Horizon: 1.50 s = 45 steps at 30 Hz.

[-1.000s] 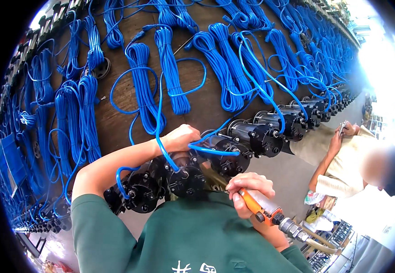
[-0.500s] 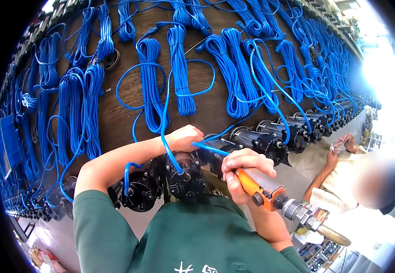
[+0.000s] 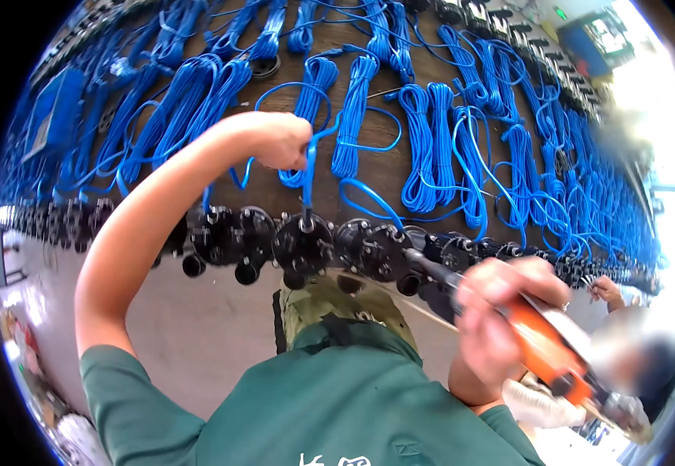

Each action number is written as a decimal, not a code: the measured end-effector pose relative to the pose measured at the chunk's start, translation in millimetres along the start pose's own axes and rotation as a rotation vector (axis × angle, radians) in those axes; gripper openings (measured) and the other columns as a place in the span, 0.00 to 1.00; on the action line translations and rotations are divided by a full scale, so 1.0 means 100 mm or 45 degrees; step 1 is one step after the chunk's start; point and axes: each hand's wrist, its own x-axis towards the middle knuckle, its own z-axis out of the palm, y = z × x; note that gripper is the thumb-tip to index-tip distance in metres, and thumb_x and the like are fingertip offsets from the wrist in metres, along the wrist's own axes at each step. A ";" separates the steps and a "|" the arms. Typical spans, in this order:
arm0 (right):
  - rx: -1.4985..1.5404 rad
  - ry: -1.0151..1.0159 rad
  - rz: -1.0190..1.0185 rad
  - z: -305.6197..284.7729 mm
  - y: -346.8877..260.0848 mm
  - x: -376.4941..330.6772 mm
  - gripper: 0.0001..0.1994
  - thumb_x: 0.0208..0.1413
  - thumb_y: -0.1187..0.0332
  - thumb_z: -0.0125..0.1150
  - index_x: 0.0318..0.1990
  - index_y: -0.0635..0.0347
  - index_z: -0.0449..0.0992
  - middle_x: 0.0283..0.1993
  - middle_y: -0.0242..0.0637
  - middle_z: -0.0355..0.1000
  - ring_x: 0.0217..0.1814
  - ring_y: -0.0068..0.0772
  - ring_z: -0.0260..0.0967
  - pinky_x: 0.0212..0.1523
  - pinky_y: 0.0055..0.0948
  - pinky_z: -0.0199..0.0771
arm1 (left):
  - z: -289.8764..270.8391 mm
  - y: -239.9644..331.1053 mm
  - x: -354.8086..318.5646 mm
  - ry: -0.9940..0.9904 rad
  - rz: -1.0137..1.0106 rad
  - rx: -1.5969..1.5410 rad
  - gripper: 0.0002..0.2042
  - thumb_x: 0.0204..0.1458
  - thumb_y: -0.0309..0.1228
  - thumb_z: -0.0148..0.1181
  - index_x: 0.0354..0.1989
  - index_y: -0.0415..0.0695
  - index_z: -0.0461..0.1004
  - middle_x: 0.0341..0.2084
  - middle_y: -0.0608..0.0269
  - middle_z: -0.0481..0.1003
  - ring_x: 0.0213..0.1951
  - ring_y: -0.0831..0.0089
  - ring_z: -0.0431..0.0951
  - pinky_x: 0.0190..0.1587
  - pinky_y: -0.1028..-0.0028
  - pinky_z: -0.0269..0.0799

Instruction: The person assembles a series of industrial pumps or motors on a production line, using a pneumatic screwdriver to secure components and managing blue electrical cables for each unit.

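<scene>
My right hand [image 3: 500, 311] and the orange driver [image 3: 547, 353] are smearing with motion blur; its tip is disappearing among the black pumps [image 3: 304, 245]. My left hand [image 3: 279, 140] is hiding the cable [image 3: 308, 167] it is gripping.

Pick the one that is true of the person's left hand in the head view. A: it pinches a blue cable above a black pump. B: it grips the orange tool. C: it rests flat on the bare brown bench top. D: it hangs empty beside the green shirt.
A: the left hand is closed on a blue cable running down to a black pump, while the right hand holds the orange tool.
</scene>
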 end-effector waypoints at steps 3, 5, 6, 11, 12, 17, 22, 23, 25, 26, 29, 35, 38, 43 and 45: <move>-0.003 -0.255 -0.248 -0.42 -0.53 0.02 0.30 0.54 0.78 0.59 0.64 0.68 0.57 0.39 0.41 0.71 0.21 0.25 0.67 0.29 0.28 0.72 | 0.07 0.54 -0.84 0.822 -0.082 -0.132 0.13 0.57 0.32 0.59 0.28 0.32 0.76 0.20 0.48 0.75 0.24 0.63 0.75 0.30 0.66 0.70; 0.139 -0.177 -0.193 -0.53 -0.60 -0.15 0.30 0.53 0.78 0.58 0.65 0.68 0.57 0.40 0.41 0.70 0.22 0.24 0.67 0.28 0.27 0.71 | 0.64 1.28 -0.99 1.972 0.058 -0.395 0.08 0.62 0.26 0.54 0.34 0.34 0.76 0.21 0.62 0.78 0.26 0.69 0.76 0.32 0.69 0.72; 0.227 -0.130 -0.165 -0.58 -0.62 -0.25 0.30 0.53 0.78 0.57 0.65 0.68 0.58 0.41 0.42 0.70 0.22 0.24 0.67 0.28 0.27 0.71 | 1.13 1.52 -1.02 2.079 0.404 -0.669 0.05 0.48 0.17 0.58 0.30 0.41 0.77 0.24 0.64 0.78 0.29 0.69 0.77 0.35 0.67 0.73; 0.449 0.162 0.165 -0.55 -0.23 -0.74 0.21 0.51 0.78 0.56 0.55 0.66 0.67 0.38 0.44 0.68 0.22 0.27 0.66 0.30 0.30 0.74 | 2.87 2.35 -0.04 1.531 0.356 -0.228 0.05 0.48 0.25 0.64 0.34 0.43 0.77 0.32 0.60 0.80 0.42 0.61 0.79 0.50 0.58 0.72; 0.465 0.159 0.179 -0.56 -0.13 -0.77 0.21 0.50 0.78 0.54 0.54 0.66 0.67 0.39 0.45 0.68 0.23 0.27 0.65 0.30 0.29 0.73 | 3.03 2.44 0.14 1.471 0.299 -0.321 0.06 0.49 0.27 0.65 0.34 0.43 0.76 0.33 0.59 0.80 0.45 0.60 0.79 0.53 0.56 0.72; 0.345 0.161 0.257 -0.51 0.17 -0.80 0.22 0.47 0.78 0.53 0.53 0.69 0.69 0.37 0.45 0.70 0.23 0.26 0.65 0.30 0.28 0.73 | 3.27 2.71 0.35 1.061 -0.160 -1.851 0.10 0.62 0.35 0.57 0.38 0.40 0.74 0.31 0.55 0.78 0.37 0.58 0.80 0.50 0.57 0.76; 0.278 0.052 0.310 -0.38 0.32 -0.78 0.21 0.46 0.78 0.53 0.52 0.69 0.70 0.37 0.44 0.71 0.22 0.26 0.65 0.30 0.28 0.72 | 3.41 2.52 0.96 1.085 0.111 -3.899 0.13 0.68 0.35 0.45 0.40 0.38 0.72 0.33 0.54 0.78 0.34 0.61 0.80 0.41 0.59 0.79; 0.263 0.043 0.316 -0.35 0.34 -0.78 0.21 0.46 0.78 0.53 0.51 0.69 0.70 0.38 0.45 0.71 0.22 0.25 0.65 0.30 0.28 0.72 | 3.39 2.52 1.06 1.165 0.132 -3.973 0.13 0.68 0.34 0.44 0.39 0.38 0.72 0.32 0.55 0.77 0.33 0.61 0.79 0.42 0.59 0.79; 0.245 0.007 0.319 -0.33 0.37 -0.80 0.21 0.46 0.78 0.54 0.51 0.69 0.70 0.38 0.45 0.71 0.23 0.25 0.66 0.29 0.27 0.72 | 3.36 2.56 1.14 1.263 0.208 -4.083 0.12 0.68 0.31 0.42 0.36 0.39 0.71 0.30 0.56 0.75 0.31 0.62 0.77 0.44 0.59 0.78; 0.235 -0.006 0.320 -0.34 0.39 -0.81 0.21 0.46 0.78 0.54 0.51 0.69 0.70 0.38 0.45 0.71 0.23 0.25 0.66 0.29 0.27 0.73 | 3.34 2.57 1.12 1.298 0.254 -4.075 0.12 0.68 0.30 0.42 0.36 0.39 0.71 0.30 0.57 0.75 0.31 0.62 0.76 0.45 0.59 0.78; 0.208 -0.006 0.329 -0.32 0.43 -0.81 0.21 0.47 0.78 0.54 0.52 0.69 0.70 0.39 0.45 0.71 0.23 0.25 0.66 0.30 0.27 0.73 | 3.38 2.59 1.12 1.392 0.382 -4.055 0.10 0.66 0.28 0.46 0.36 0.38 0.72 0.28 0.55 0.75 0.30 0.61 0.77 0.47 0.56 0.77; 0.220 -0.025 0.318 -0.29 0.52 -0.77 0.21 0.47 0.78 0.54 0.52 0.69 0.70 0.39 0.45 0.71 0.23 0.25 0.67 0.30 0.27 0.73 | 3.40 2.57 1.14 1.479 0.352 -3.988 0.09 0.66 0.28 0.46 0.36 0.39 0.72 0.28 0.56 0.76 0.30 0.61 0.77 0.49 0.56 0.77; 0.248 -0.032 0.307 -0.27 0.55 -0.75 0.20 0.47 0.78 0.55 0.52 0.68 0.70 0.39 0.45 0.71 0.24 0.25 0.66 0.30 0.27 0.72 | 3.46 2.56 1.14 1.477 0.356 -4.002 0.09 0.66 0.28 0.47 0.36 0.39 0.72 0.28 0.56 0.76 0.31 0.61 0.77 0.49 0.56 0.77; 0.304 -0.029 0.230 -0.24 0.65 -0.74 0.20 0.47 0.78 0.55 0.51 0.68 0.69 0.39 0.44 0.71 0.24 0.26 0.66 0.30 0.28 0.72 | 3.48 2.55 1.16 1.454 0.332 -3.972 0.09 0.65 0.29 0.47 0.35 0.39 0.73 0.27 0.56 0.77 0.31 0.59 0.79 0.50 0.55 0.77; 0.333 -0.051 0.220 -0.23 0.70 -0.75 0.19 0.47 0.79 0.55 0.50 0.67 0.69 0.39 0.45 0.70 0.23 0.26 0.66 0.30 0.29 0.73 | 3.56 2.55 1.22 1.469 0.290 -3.938 0.10 0.65 0.29 0.48 0.35 0.39 0.73 0.27 0.56 0.77 0.31 0.59 0.79 0.50 0.55 0.77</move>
